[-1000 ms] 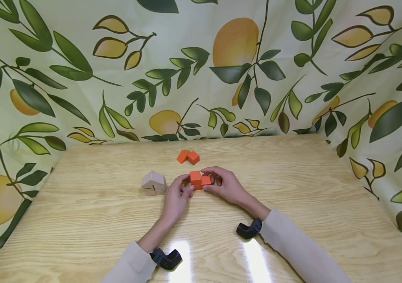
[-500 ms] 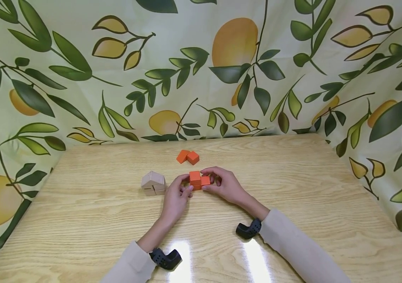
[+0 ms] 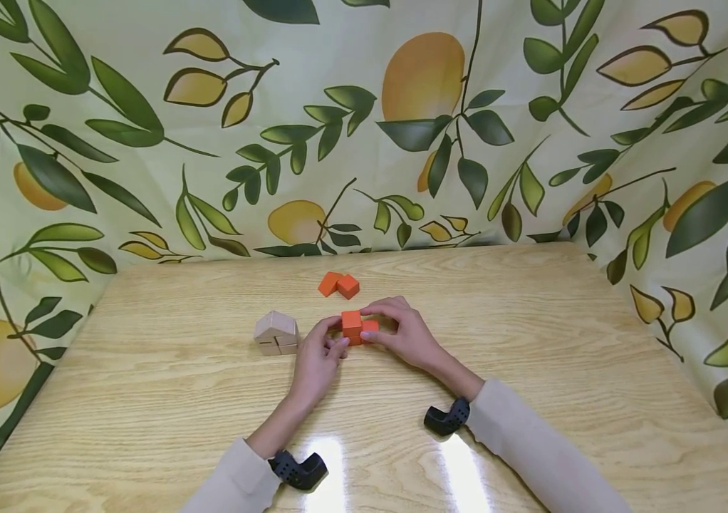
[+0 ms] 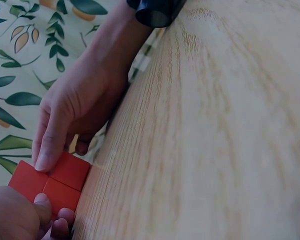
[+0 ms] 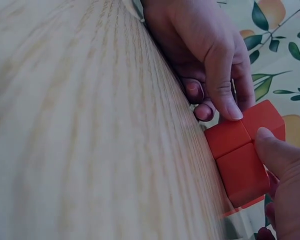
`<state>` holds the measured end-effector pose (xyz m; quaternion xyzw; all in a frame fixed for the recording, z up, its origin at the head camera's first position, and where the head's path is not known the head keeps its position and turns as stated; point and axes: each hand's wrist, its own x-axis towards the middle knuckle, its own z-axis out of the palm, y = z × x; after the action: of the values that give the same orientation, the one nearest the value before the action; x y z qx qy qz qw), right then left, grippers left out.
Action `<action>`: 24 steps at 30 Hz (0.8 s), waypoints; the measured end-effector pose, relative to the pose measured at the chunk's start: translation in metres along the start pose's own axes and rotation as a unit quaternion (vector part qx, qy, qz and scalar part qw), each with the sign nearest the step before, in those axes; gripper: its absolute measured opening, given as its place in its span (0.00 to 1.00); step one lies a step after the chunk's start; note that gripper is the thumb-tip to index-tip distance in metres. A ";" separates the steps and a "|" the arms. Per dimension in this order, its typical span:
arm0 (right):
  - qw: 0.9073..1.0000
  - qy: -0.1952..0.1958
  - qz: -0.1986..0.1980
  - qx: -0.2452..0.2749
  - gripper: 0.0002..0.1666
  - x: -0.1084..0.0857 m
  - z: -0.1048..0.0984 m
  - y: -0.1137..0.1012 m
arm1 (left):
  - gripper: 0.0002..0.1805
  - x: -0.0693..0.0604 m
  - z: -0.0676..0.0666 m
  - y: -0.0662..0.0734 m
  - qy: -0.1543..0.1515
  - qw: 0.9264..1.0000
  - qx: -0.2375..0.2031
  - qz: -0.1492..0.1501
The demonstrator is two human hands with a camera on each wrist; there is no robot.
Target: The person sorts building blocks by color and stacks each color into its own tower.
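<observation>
Three orange-red blocks stand together on the wooden table: a left lower block, a right lower block beside it, and an upper block on top of the left one. From the left, my left hand pinches the stack, its thumb at the seam between left lower and upper blocks. My right hand reaches over the right lower block and pinches the upper block, thumb in front and finger behind. The fingertips behind the blocks are mostly hidden.
Left of my left hand stands a small house shape of plain wooden blocks with a peaked top. Behind the stack lie two loose orange-red pieces, a flat one and a blocky one. A leaf-and-fruit patterned cloth borders the table.
My right hand has shifted left, from the right lower block's sides onto the upper block. My left hand stays at the stack. The loose pieces have not moved.
</observation>
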<state>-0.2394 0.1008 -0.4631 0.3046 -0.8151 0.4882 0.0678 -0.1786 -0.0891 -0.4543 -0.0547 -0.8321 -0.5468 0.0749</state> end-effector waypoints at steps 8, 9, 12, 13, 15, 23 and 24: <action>1.000 -0.004 0.004 -0.003 0.20 0.000 -0.001 -0.001 | 0.21 0.001 0.001 0.001 0.004 1.000 0.002 -0.002; 1.000 -0.004 0.004 -0.002 0.20 0.000 -0.001 -0.001 | 0.21 0.001 0.001 0.001 0.004 1.000 0.001 -0.001; 1.000 -0.003 0.001 -0.002 0.21 0.000 -0.001 -0.001 | 0.22 0.001 0.001 0.001 0.004 1.000 0.000 -0.001; 1.000 -0.002 0.000 -0.001 0.21 0.000 0.000 0.000 | 0.22 0.001 0.001 0.000 0.004 1.000 0.001 -0.001; 1.000 -0.003 0.000 -0.003 0.21 0.000 0.000 0.000 | 0.22 0.001 0.001 0.000 0.005 1.000 0.001 -0.002; 1.000 -0.008 0.006 -0.006 0.21 0.000 0.000 -0.001 | 0.22 0.001 0.000 0.000 0.006 1.000 0.003 0.001; 1.000 -0.008 0.006 -0.006 0.21 0.001 0.000 -0.001 | 0.22 0.001 0.000 0.000 0.007 1.000 0.002 -0.002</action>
<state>-0.2390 0.0998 -0.4619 0.3035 -0.8205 0.4807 0.0600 -0.1793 -0.0890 -0.4543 -0.0488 -0.8328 -0.5457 0.0794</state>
